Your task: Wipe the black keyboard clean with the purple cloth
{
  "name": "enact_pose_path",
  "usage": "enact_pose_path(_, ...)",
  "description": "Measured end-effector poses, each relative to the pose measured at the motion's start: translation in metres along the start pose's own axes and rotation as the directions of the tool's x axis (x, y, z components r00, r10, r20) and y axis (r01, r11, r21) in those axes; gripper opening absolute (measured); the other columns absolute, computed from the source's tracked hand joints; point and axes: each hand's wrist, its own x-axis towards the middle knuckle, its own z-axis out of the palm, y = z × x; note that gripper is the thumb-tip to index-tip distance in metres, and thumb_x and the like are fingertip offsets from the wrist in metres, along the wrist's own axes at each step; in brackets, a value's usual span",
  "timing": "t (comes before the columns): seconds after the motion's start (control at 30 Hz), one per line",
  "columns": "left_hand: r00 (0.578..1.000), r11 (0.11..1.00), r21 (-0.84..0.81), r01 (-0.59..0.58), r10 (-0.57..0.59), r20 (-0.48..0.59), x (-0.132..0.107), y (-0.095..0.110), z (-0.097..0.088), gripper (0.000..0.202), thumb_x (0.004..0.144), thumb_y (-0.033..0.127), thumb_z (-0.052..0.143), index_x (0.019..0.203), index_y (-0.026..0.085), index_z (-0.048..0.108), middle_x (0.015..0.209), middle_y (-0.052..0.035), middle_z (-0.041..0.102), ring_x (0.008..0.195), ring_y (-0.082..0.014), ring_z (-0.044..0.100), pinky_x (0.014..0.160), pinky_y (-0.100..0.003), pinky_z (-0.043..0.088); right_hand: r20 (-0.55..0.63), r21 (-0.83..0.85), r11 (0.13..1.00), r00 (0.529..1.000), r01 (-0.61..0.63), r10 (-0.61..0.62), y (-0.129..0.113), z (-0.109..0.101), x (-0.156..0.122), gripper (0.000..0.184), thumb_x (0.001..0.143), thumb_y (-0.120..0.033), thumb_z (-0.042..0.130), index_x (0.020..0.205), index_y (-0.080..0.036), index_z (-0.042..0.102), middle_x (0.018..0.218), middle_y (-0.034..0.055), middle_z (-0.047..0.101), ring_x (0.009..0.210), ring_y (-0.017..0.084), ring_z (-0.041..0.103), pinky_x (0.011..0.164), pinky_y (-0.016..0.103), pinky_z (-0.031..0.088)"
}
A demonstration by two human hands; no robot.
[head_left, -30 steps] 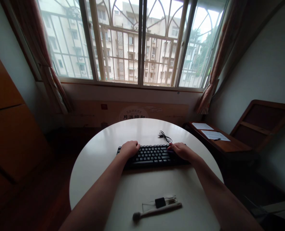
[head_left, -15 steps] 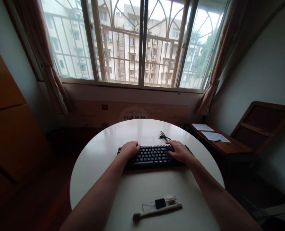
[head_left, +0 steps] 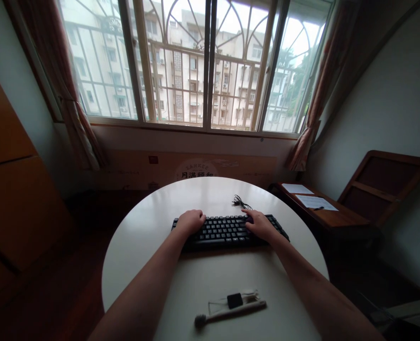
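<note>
A black keyboard [head_left: 224,230] lies on the round white table, its long side toward me. My left hand [head_left: 192,221] is on its left end, fingers curled over the back edge and steadying it. Over the right part of the keys is my right hand [head_left: 261,225], closed around a small dark purple wad [head_left: 248,219], perhaps a cloth; most of it is hidden by the fingers. My right index finger points out toward the back edge. Behind the keyboard, its black cable [head_left: 241,202] lies bundled.
Nearer me on the white table [head_left: 135,265] lie a toothbrush [head_left: 231,313], a small black square piece [head_left: 235,300] and a clear packet [head_left: 215,307] with light sticks. To the right, a wooden chair [head_left: 352,213] bears papers [head_left: 316,202] and a pen [head_left: 319,208]. A window is ahead.
My right hand has shifted a little left along the keyboard with the purple wad, and more keys show at the right end. My left hand stays on the left end.
</note>
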Motion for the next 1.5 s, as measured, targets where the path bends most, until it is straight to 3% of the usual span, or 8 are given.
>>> enact_pose_path(0.23, 1.0, 1.0, 0.001, 0.0, 0.0, -0.005, 0.001, -0.002, 0.001, 0.037, 0.087, 0.042, 0.034, 0.092, 0.022, 0.065, 0.101, -0.0083, 0.067, 0.093, -0.024, 0.059, 0.074, -0.032, 0.044, 0.09, 0.14, 0.99, 0.995, 0.023, -0.036, 0.01, -0.005, 0.0, 0.063, 0.062, -0.015, 0.056, 0.125, -0.02, 0.056, 0.122, 0.0077, 0.058, 0.112, 0.024, 0.052, 0.099, 0.036, 0.037)
enact_pose_path(0.7, 1.0, 1.0, -0.002, 0.017, -0.017, 0.008, 0.0, 0.001, -0.002, 0.037, 0.086, 0.042, 0.035, 0.089, 0.022, 0.065, 0.1, -0.0083, 0.067, 0.092, -0.0239, 0.06, 0.074, -0.031, 0.044, 0.016, 0.105, 0.994, 1.0, -0.02, 0.018, 0.004, -0.002, 0.0, 0.055, 0.068, -0.016, 0.056, 0.122, -0.022, 0.057, 0.12, 0.0059, 0.06, 0.113, 0.023, 0.052, 0.102, 0.036, 0.035)
enact_pose_path(1.03, 1.0, 1.0, 0.002, 0.023, -0.023, 0.016, 0.0, 0.001, -0.001, 0.039, 0.086, 0.045, 0.035, 0.09, 0.022, 0.065, 0.101, -0.0086, 0.067, 0.093, -0.0244, 0.06, 0.075, -0.032, 0.044, 0.178, 0.32, 0.944, 0.984, -0.077, 0.019, 0.012, -0.021, -0.006, 0.06, 0.064, -0.013, 0.057, 0.123, -0.023, 0.056, 0.125, 0.0045, 0.057, 0.114, 0.023, 0.052, 0.1, 0.035, 0.038)
enact_pose_path(1.5, 1.0, 1.0, -0.005, 0.019, -0.019, 0.022, 0.0, 0.001, -0.002, 0.039, 0.087, 0.044, 0.034, 0.092, 0.022, 0.066, 0.1, -0.0085, 0.067, 0.092, -0.024, 0.059, 0.074, -0.032, 0.044, 0.2, 0.31, 0.951, 0.979, -0.015, -0.05, 0.02, -0.021, -0.007, 0.058, 0.071, -0.013, 0.055, 0.128, -0.025, 0.052, 0.129, 0.0027, 0.054, 0.119, 0.021, 0.049, 0.105, 0.035, 0.034)
